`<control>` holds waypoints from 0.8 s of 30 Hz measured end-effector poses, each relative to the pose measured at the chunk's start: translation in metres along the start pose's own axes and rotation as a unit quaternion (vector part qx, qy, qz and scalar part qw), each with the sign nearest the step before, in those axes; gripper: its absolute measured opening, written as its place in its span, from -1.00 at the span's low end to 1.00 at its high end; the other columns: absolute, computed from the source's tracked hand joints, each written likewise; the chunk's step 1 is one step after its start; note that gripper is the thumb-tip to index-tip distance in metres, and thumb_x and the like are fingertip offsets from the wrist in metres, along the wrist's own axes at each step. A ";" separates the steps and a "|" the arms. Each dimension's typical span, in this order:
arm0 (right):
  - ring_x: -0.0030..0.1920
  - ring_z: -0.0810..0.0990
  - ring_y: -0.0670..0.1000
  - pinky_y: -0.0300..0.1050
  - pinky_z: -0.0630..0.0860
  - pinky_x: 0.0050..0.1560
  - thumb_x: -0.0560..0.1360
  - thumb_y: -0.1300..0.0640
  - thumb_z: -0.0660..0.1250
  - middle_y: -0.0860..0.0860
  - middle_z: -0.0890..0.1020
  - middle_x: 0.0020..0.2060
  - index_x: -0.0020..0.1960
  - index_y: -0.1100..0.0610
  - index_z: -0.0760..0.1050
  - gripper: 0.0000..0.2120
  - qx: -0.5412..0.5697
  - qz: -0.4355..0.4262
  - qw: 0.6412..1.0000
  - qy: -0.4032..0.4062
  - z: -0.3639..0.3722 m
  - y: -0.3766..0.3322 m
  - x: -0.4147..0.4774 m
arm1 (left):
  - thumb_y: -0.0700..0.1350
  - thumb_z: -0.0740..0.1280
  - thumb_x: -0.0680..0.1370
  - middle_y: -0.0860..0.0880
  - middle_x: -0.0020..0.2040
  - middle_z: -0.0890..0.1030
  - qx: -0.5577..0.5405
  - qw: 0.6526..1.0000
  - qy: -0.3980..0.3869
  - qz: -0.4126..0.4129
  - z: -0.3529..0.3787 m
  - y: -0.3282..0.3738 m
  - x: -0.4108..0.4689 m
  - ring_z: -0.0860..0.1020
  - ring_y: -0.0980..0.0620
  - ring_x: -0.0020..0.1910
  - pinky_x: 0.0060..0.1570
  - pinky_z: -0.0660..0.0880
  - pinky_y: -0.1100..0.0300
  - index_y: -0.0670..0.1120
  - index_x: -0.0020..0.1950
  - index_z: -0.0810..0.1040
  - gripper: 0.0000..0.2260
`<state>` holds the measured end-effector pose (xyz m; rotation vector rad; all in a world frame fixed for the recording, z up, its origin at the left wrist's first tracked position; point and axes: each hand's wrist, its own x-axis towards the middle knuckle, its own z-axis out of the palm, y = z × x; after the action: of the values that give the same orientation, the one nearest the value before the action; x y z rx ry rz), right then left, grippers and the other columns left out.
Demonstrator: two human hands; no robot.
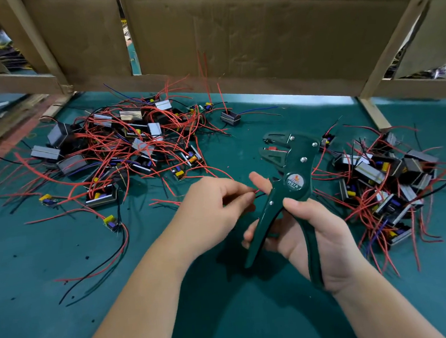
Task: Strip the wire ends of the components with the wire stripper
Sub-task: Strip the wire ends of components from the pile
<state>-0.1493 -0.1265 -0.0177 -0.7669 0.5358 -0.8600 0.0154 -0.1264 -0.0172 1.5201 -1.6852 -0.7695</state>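
Observation:
My right hand (315,231) grips the two handles of a dark green wire stripper (294,174), which stands upright with its jaws apart at the top left. Just left of the tool, my left hand (214,207) pinches thin red and black wire ends (258,192) between thumb and fingertips, close to my right index finger. The part these wires belong to is hidden under my left hand. A big pile of small components with red and black leads (124,150) lies at the left. A second pile (383,183) lies at the right.
The green mat (67,301) covers the table and carries small dark specks of stripped insulation. Cardboard panels in a wooden frame (259,38) close off the back. One loose component with a yellow part (111,221) lies alone at the left, and another (230,117) behind.

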 end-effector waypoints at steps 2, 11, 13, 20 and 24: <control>-0.23 0.60 0.25 0.18 0.58 -0.13 0.14 0.04 0.62 0.27 0.57 -0.18 0.40 0.21 0.42 -0.12 0.015 -0.007 1.000 0.006 -0.003 -0.003 0.001 | -0.07 0.33 0.57 0.20 -0.31 0.64 0.062 0.997 -0.036 0.025 -0.001 0.001 -0.001 0.58 0.25 -0.23 -0.09 0.48 0.26 0.12 -0.17 0.66 -0.83; -0.26 0.63 0.19 0.12 0.61 -0.17 0.28 0.09 0.35 0.21 0.61 -0.29 0.37 0.22 0.42 -0.34 0.043 -0.044 0.996 0.061 -0.015 -0.013 0.002 | -0.06 0.36 0.54 0.25 -0.38 0.61 0.128 0.986 -0.106 0.015 -0.020 -0.004 -0.002 0.50 0.29 -0.44 -0.39 0.33 0.45 0.08 -0.33 0.57 -0.77; -0.26 0.64 0.16 0.09 0.62 -0.17 0.37 0.08 0.24 0.22 0.67 -0.09 0.36 0.26 0.42 -0.42 0.039 -0.071 0.993 0.081 -0.021 -0.023 0.001 | -0.06 0.36 0.53 0.22 -0.36 0.63 0.142 0.982 -0.122 -0.020 -0.028 -0.008 -0.003 0.51 0.30 -0.44 -0.36 0.37 0.42 0.02 -0.28 0.62 -0.81; -0.26 0.64 0.20 0.13 0.62 -0.19 0.32 0.06 0.31 0.30 0.62 0.12 0.20 0.25 0.41 -0.50 0.035 -0.005 0.998 0.052 -0.026 -0.025 -0.001 | -0.13 0.16 0.65 -0.12 -0.22 0.71 -0.323 0.936 0.016 -0.139 -0.021 0.008 -0.002 0.68 -0.01 -0.23 -0.28 0.58 0.23 -0.12 -0.10 0.44 -0.83; -0.25 0.63 0.24 0.20 0.59 -0.17 0.21 0.01 0.49 0.27 0.59 0.18 0.16 0.28 0.58 -0.42 0.026 0.036 0.999 -0.008 -0.022 -0.018 -0.003 | -0.06 0.17 0.65 -0.09 -0.10 0.72 -0.295 0.938 0.086 -0.159 -0.014 0.008 0.003 0.61 0.12 -0.22 -0.46 0.39 0.32 -0.02 -0.15 0.43 -0.81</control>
<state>-0.1744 -0.1398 -0.0169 -0.7015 0.5227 -0.7974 0.0228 -0.1280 -0.0026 1.3808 -0.9584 -1.1508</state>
